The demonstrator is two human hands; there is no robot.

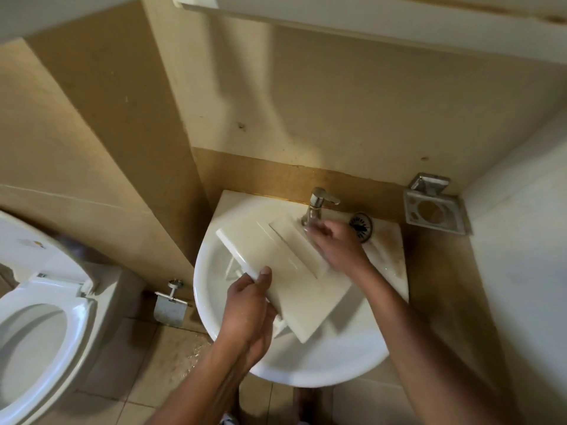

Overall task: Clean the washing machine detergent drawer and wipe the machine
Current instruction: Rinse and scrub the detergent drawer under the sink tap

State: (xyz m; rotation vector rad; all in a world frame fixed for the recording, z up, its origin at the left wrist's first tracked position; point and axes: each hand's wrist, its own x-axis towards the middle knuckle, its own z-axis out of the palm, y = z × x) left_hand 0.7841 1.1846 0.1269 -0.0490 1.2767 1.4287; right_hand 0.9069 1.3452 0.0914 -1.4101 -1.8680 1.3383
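Note:
The cream-white detergent drawer (276, 268) is held flat side up over the white washbasin (306, 363). My left hand (248, 314) grips its near left edge, thumb on top. My right hand (337, 250) rests on the drawer's far right end, just below the chrome tap (317, 207); its fingers are blurred, and whether they close on the drawer cannot be told. The drawer's compartments face down and are hidden.
A round metal drain grate (362, 227) lies on the basin ledge beside the tap. A metal holder (434, 211) hangs on the wall at right. A toilet (40, 326) stands at left, with a paper holder (168, 305) between it and the basin. Tan walls close in behind.

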